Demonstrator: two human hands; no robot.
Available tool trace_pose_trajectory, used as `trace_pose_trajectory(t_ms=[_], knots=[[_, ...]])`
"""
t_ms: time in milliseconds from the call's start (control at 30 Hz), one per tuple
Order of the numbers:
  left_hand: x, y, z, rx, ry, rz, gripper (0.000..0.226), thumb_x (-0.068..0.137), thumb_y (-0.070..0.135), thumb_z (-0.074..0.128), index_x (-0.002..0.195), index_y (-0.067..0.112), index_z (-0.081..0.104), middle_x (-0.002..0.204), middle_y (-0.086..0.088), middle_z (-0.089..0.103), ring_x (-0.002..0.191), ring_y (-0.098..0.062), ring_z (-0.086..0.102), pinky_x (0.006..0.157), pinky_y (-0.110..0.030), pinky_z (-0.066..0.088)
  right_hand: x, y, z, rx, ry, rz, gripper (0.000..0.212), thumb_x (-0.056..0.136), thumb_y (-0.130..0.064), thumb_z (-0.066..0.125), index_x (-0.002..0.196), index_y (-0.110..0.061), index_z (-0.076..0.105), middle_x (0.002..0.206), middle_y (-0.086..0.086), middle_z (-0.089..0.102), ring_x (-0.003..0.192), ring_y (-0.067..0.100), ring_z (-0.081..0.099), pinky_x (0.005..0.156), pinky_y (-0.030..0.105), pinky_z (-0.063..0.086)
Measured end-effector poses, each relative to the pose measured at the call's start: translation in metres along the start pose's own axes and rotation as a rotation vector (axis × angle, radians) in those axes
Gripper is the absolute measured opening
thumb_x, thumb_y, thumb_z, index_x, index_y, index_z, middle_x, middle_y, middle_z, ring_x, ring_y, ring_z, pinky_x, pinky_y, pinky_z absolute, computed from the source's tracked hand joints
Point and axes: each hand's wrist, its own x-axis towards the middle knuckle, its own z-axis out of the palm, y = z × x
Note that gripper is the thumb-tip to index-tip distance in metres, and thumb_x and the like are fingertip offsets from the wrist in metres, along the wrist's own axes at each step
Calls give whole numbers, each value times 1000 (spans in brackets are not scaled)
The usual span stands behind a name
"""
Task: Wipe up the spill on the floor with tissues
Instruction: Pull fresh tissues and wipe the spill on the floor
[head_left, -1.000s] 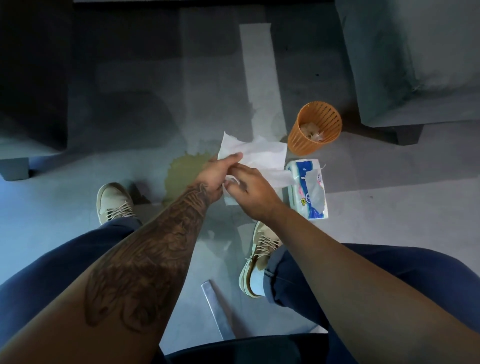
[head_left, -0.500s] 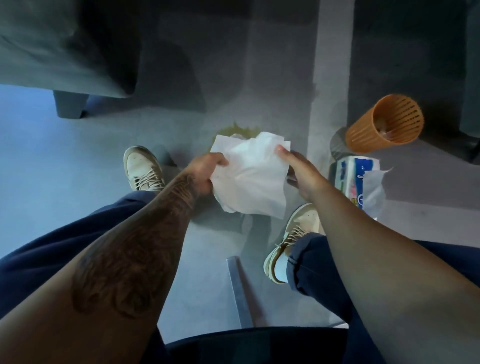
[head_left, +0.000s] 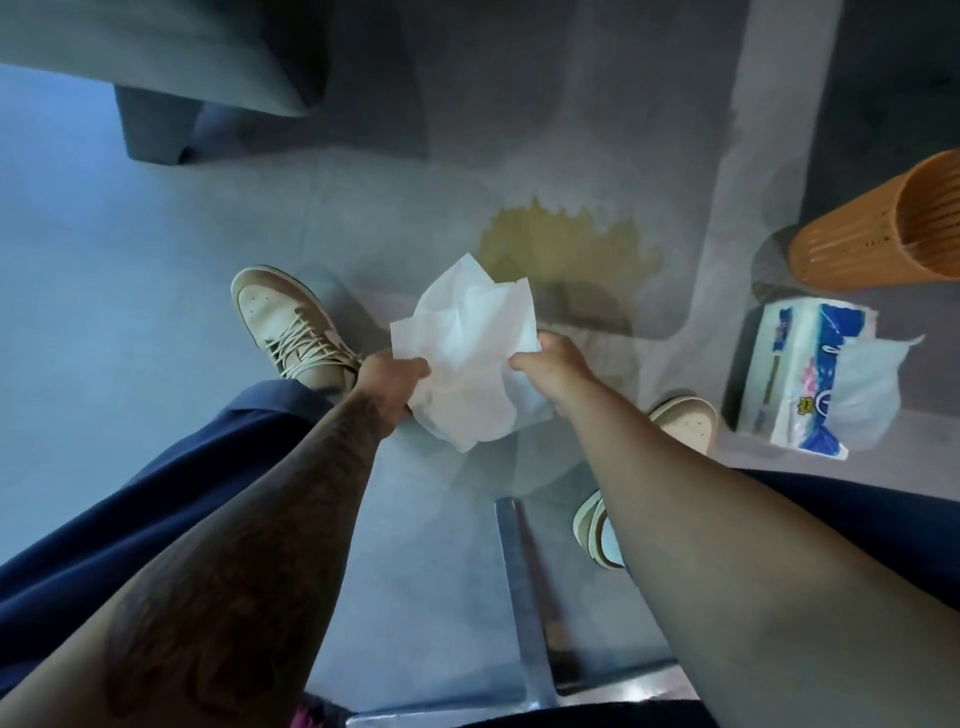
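A yellowish spill (head_left: 561, 249) spreads over the grey floor just beyond my hands. A bunch of white tissues (head_left: 467, 358) hangs above the floor between my hands. My left hand (head_left: 392, 382) grips its left edge and my right hand (head_left: 550, 364) pinches its right edge. The tissues are crumpled and held a little short of the spill, not touching it. A blue and white tissue pack (head_left: 810, 371) lies on the floor to the right, with one sheet sticking out of its opening.
An orange plastic waste basket (head_left: 883, 234) stands at the right edge behind the pack. A grey sofa (head_left: 156, 47) with a dark leg fills the upper left. My two beige sneakers (head_left: 283, 322) flank the spot below the spill. A metal bar (head_left: 519, 582) lies by my knees.
The view has shifted left and down, so the spill shows fully. The tissues have been drawn together and crumpled between both hands, lower and nearer to me than before.
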Motion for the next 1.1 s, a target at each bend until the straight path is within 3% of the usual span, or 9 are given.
trace_pose_trajectory(t_ms=[133, 233, 267, 367, 467, 600, 733, 933, 1100], knots=[[21, 2, 1, 97, 53, 62, 26, 78, 5, 59, 101, 13, 66, 110, -13, 70, 94, -37, 68, 69, -56, 61, 27, -15, 10, -139, 173, -75, 41, 82, -16, 63, 123, -16, 56, 117, 2, 63, 106, 26, 60, 77, 28, 44], [36, 6, 9, 231, 93, 152, 30, 85, 3, 59, 115, 9, 62, 108, -7, 67, 86, -27, 65, 57, -36, 62, 47, -21, 11, -180, 214, -113, 45, 82, -12, 60, 126, -20, 55, 117, 0, 62, 109, 25, 59, 84, 31, 48], [41, 6, 11, 286, 106, 186, 34, 84, 6, 61, 118, 8, 60, 111, -7, 67, 88, -26, 64, 60, -33, 62, 53, -22, 10, -212, 212, -121, 49, 83, -12, 59, 130, -21, 52, 121, 1, 61, 113, 26, 58, 86, 32, 47], [54, 0, 14, 526, 173, 290, 71, 77, 24, 67, 142, 9, 40, 140, -10, 51, 125, -30, 51, 103, -40, 47, 64, -20, 13, -367, 281, -123, 71, 82, -25, 65, 147, -23, 36, 138, 3, 52, 127, 29, 47, 99, 38, 44], [57, -8, 19, 860, 261, 476, 83, 84, 30, 61, 154, 10, 21, 160, -14, 22, 145, -38, 23, 117, -47, 27, 66, -11, 20, -537, 447, -352, 74, 74, -29, 70, 141, -16, 43, 140, 6, 49, 127, 33, 44, 103, 43, 40], [62, -12, 31, 1242, 148, 626, 77, 92, 34, 52, 157, 21, 13, 166, -9, 0, 152, -38, 0, 119, -49, 20, 66, -3, 40, -731, 324, -594, 52, 75, -29, 67, 122, -11, 56, 141, 9, 48, 121, 35, 47, 94, 45, 46], [74, -15, 38, 1510, 25, 591, 72, 97, 33, 41, 158, 30, 3, 166, -5, -12, 151, -41, -7, 120, -50, 19, 70, -2, 62, -870, 175, -613, 61, 84, -36, 64, 138, -18, 45, 158, 10, 28, 139, 36, 30, 100, 44, 42], [92, -19, 33, 1673, 11, 543, 87, 95, 36, 51, 157, 25, -9, 165, -5, -16, 150, -43, 0, 117, -51, 26, 90, -2, 77, -1089, 101, -580, 74, 87, -43, 60, 151, -29, 26, 164, 8, 7, 149, 39, 8, 113, 54, 28], [96, -21, 33, 1708, 77, 666, 90, 92, 39, 57, 158, 20, -1, 166, -9, -8, 151, -41, -1, 117, -51, 25, 98, 6, 77, -1162, 105, -608, 67, 93, -43, 47, 154, -28, 22, 166, 6, 6, 150, 38, 6, 115, 54, 24]])
